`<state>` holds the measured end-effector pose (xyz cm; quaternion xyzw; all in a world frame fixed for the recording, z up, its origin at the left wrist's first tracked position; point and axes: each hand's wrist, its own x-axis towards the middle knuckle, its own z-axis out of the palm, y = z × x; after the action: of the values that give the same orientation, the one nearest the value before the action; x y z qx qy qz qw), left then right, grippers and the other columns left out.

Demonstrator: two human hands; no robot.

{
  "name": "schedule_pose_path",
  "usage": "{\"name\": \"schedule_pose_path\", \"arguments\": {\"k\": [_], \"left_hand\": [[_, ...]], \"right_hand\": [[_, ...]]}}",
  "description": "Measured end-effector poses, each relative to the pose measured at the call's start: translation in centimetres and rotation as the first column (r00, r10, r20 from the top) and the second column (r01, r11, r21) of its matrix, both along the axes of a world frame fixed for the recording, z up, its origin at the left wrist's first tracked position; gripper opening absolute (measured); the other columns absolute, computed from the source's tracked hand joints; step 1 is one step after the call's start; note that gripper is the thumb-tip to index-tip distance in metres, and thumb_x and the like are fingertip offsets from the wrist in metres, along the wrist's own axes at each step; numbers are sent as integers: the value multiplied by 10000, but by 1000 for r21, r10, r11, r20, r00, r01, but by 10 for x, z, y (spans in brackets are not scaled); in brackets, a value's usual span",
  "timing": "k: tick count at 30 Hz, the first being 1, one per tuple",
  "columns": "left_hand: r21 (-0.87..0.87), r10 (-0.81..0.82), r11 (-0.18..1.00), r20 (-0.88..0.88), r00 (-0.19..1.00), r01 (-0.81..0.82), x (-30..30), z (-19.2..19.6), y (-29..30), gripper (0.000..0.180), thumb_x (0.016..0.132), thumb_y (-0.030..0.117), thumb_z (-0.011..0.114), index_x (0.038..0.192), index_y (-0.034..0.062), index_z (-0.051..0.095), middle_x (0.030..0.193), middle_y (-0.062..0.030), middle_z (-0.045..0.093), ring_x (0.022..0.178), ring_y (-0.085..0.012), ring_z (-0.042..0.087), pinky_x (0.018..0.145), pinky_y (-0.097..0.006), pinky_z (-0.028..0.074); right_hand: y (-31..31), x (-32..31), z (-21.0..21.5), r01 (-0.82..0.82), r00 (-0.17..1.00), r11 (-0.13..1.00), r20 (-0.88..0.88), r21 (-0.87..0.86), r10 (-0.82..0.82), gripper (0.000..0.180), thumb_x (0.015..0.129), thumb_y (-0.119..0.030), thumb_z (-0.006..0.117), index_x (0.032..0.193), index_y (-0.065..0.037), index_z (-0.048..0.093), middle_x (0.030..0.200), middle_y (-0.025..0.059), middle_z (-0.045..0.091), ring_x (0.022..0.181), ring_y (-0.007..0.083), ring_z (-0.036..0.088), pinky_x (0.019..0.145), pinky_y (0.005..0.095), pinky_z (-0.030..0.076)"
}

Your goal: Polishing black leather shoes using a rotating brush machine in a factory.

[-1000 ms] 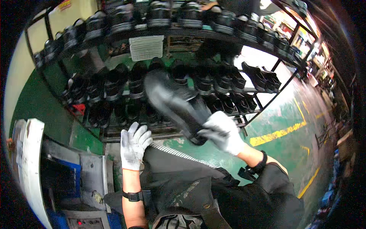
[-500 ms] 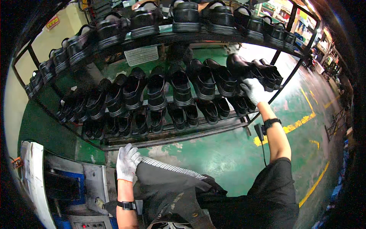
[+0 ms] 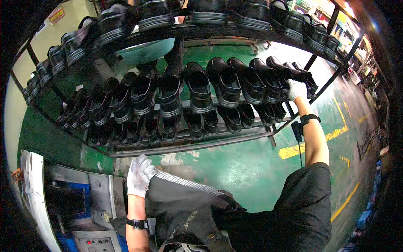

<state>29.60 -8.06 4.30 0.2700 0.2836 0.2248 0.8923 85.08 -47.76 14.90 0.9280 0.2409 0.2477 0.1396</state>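
Observation:
Rows of black shoes fill a dark metal rack. In a white knitted glove, my right hand (image 3: 296, 89) is at the right end of the middle row. Its fingers are curled on a black shoe (image 3: 279, 68), whose near end they partly hide. Other black shoes (image 3: 225, 82) stand side by side to its left, openings showing. My left hand (image 3: 140, 175), also gloved, is low in front of me, closed into a curl. It lies against the corner of a dark apron (image 3: 176, 197) with white patterned trim; what is inside its fingers is hidden.
The rack's upper shelf (image 3: 201, 30) holds more black shoes, and a lower row (image 3: 233, 119) sits beneath. A pale green rounded thing (image 3: 147, 51) shows behind the rack. At lower left stands a machine with a control panel (image 3: 95, 243). Yellow lines (image 3: 308, 147) mark the green floor.
My right hand has moved right and slightly up along the middle row, staying at the shoes. The rack appears shifted and nearer in view. My left hand remains closed at the apron's corner.

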Motion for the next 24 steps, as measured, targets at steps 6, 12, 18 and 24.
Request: {"name": "schedule_pose_path", "arguments": {"k": [6,12,18,24], "left_hand": [[-51,21,999,66,998,-18,-34,-1,0,463,937,394,490,1207,19,489,988,-147,581,793,-225,541,688,-338,470],[-108,74,992,94,993,-64,-54,3,4,410,979,375,386,1174,38,515,999,-117,617,861,-234,623,789,-389,537],[-75,-70,992,373,925,105,-25,-23,10,491,962,394,421,1289,30,453,1147,-145,589,1043,-266,569,887,-403,457],[6,393,911,289,873,-412,-68,-6,-4,660,915,542,437,1373,73,361,1247,-95,539,1095,-233,540,986,-377,414]], "right_hand": [[13,-86,1,112,978,959,-202,260,-60,375,797,-433,634,812,-61,589,776,187,635,772,369,618,683,446,478],[-7,-168,-87,106,909,868,-401,486,114,387,877,-392,565,904,-10,622,776,234,623,719,397,606,639,427,480],[115,-300,-110,-593,700,797,-416,115,581,415,773,-86,561,1165,-221,551,728,58,513,676,253,570,573,342,476],[294,-483,-20,-293,-288,671,-733,681,617,370,825,-281,681,666,-16,476,572,155,444,507,232,423,508,358,379]]}}
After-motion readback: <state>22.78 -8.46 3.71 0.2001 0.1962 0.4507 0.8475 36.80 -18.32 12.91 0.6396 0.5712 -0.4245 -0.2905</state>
